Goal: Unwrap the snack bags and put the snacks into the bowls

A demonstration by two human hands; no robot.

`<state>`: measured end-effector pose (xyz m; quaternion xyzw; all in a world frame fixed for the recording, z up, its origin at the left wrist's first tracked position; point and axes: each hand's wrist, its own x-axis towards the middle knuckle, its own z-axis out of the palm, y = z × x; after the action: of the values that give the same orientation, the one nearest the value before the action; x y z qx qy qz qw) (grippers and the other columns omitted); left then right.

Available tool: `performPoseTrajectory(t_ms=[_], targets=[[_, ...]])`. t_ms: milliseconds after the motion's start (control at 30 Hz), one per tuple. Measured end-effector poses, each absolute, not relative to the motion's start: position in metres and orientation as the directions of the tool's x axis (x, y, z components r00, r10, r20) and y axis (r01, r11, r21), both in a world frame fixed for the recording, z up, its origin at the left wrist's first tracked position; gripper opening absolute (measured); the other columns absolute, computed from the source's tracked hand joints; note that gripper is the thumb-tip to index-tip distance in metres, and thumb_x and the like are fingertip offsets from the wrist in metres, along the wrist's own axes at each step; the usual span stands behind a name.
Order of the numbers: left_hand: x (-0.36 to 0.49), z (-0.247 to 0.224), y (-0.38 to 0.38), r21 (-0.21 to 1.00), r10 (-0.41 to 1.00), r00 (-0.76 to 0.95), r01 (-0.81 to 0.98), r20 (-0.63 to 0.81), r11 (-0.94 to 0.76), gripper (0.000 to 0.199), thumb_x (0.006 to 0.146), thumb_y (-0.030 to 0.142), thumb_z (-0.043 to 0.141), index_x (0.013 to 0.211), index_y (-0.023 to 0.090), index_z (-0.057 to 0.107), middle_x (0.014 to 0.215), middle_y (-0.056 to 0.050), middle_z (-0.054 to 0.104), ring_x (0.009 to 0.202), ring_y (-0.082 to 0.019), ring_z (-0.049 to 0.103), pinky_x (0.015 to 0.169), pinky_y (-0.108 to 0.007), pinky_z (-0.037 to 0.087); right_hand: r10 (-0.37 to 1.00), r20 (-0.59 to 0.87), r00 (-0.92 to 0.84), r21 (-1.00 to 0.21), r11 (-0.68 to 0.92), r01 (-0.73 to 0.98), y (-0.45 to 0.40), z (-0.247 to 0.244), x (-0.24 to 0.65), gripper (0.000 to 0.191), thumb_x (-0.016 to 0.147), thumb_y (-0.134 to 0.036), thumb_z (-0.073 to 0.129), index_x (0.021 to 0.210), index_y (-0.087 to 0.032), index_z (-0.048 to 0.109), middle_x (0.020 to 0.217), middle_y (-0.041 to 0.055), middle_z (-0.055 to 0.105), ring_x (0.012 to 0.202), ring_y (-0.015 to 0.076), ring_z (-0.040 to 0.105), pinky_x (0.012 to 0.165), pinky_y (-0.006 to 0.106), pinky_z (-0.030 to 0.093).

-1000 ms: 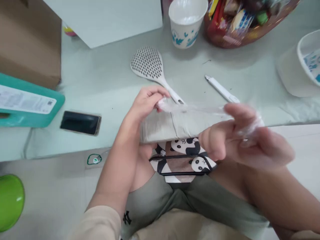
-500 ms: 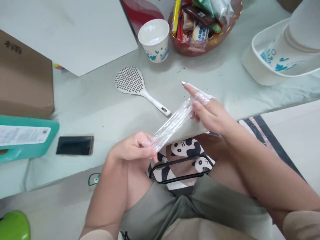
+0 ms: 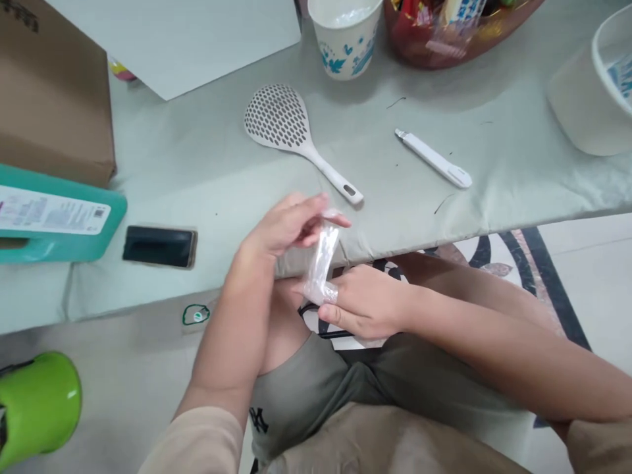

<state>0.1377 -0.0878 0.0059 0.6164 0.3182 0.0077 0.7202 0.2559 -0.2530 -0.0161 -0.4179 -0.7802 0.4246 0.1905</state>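
2 bare hands hold a crinkled strip of clear plastic film between them in the head view, just beside the front edge of a counter covered in pale green cloth. The left hand is at the upper end, its fingers partly curled and gripping the film. The right hand is lower, back upward, its fingers gripping the other end, which bends at the fingertips.

On the counter, a white plastic skimmer with a rounded, perforated head lies with its handle pointing toward the hands. Right of it lies a slim white utility knife. Behind them, a white paper cup with blue leaf print stands beside a reddish translucent bowl of wrapped snacks.

At the left, a black rectangular phone lies near a teal box with a white label and a brown cardboard box. A bright green rounded container is on the floor.
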Motion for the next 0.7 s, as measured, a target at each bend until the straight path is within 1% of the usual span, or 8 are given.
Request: performPoseTrajectory(t_ms=[100,200,267,367,467,567,633,700], targets=[[0.15,-0.001,-0.101,0.881,0.309,0.825,0.445,-0.474,0.161,0.055,0.095,0.064,0.058,0.082,0.016,0.082,0.041,0.004,0.036,0.039,-0.008,0.034,0.045,-0.025,0.033,0.819,0.063,-0.571,-0.905,0.287,0.312,-0.254,-0.018,0.259,0.073,0.11,-0.058,0.009,0.162,-0.018,0.042,0.087,0.0071,0.071,0.075,0.0203,0.06,0.072,0.032,0.046],[0.158,-0.006,-0.11,0.899,0.25,0.863,0.424,-0.438,0.111,0.056,0.1,0.062,0.05,0.082,0.018,0.081,0.056,-0.002,0.057,0.05,-0.012,0.049,0.053,-0.028,0.041,0.861,0.127,-0.493,-0.974,0.202,0.102,-0.255,-0.007,0.274,0.075,0.108,-0.065,0.015,0.156,-0.018,0.05,0.086,0.0056,0.069,0.078,0.0181,0.06,0.076,0.031,0.05],[0.16,-0.008,-0.111,0.906,0.22,0.88,0.4,-0.422,0.138,0.058,0.102,0.059,0.047,0.074,0.018,0.076,0.064,-0.006,0.064,0.055,-0.014,0.053,0.055,-0.029,0.042,0.906,0.055,-0.419,-0.997,0.072,0.024,-0.256,0.002,0.289,0.073,0.106,-0.069,0.022,0.144,-0.021,0.062,0.084,0.0045,0.068,0.07,0.0154,0.058,0.069,0.029,0.05],[0.159,-0.008,-0.111,0.883,0.155,0.882,0.405,-0.446,0.239,0.06,0.102,0.059,0.044,0.064,0.018,0.068,0.052,-0.003,0.053,0.049,-0.012,0.043,0.05,-0.029,0.035,0.946,-0.129,-0.299,-0.99,-0.14,-0.016,-0.254,0.009,0.317,0.069,0.101,-0.077,0.033,0.125,-0.026,0.073,0.082,0.0028,0.071,0.056,0.0119,0.051,0.055,0.027,0.046],[0.156,-0.002,-0.111,0.869,0.07,0.88,0.448,-0.47,0.208,0.042,0.093,0.051,0.062,0.076,0.015,0.074,0.048,0.002,0.046,0.046,-0.009,0.039,0.046,-0.025,0.032,0.96,-0.238,-0.151,-0.969,-0.222,0.111,-0.25,0.003,0.341,0.073,0.096,-0.083,0.037,0.102,-0.023,0.077,0.077,0.004,0.072,0.051,0.0118,0.049,0.052,0.029,0.044],[0.151,0.004,-0.114,0.861,-0.037,0.872,0.488,-0.488,0.144,0.028,0.086,0.042,0.076,0.086,0.014,0.077,0.047,0.005,0.048,0.044,-0.007,0.04,0.045,-0.022,0.033,0.979,-0.205,0.021,-0.895,-0.196,0.4,-0.243,-0.005,0.351,0.08,0.098,-0.083,0.028,0.071,-0.02,0.069,0.063,0.0044,0.062,0.056,0.0141,0.052,0.059,0.032,0.044],[0.148,0.007,-0.115,0.879,-0.063,0.899,0.437,-0.433,0.189,0.034,0.089,0.049,0.075,0.09,0.015,0.08,0.046,0.005,0.048,0.043,-0.007,0.04,0.045,-0.021,0.033,0.987,-0.15,0.058,-0.819,-0.157,0.552,-0.239,-0.009,0.348,0.077,0.102,-0.078,0.025,0.07,-0.02,0.065,0.06,0.0032,0.057,0.06,0.0154,0.052,0.063,0.032,0.041],[0.146,0.008,-0.116,0.902,-0.02,0.936,0.344,-0.351,0.261,0.044,0.089,0.059,0.072,0.093,0.017,0.082,0.045,0.005,0.047,0.041,-0.006,0.037,0.042,-0.021,0.03,0.991,-0.135,-0.009,-0.789,-0.102,0.606,-0.237,-0.011,0.339,0.071,0.104,-0.073,0.025,0.078,-0.02,0.065,0.06,0.002,0.056,0.06,0.0155,0.051,0.062,0.031,0.037]])
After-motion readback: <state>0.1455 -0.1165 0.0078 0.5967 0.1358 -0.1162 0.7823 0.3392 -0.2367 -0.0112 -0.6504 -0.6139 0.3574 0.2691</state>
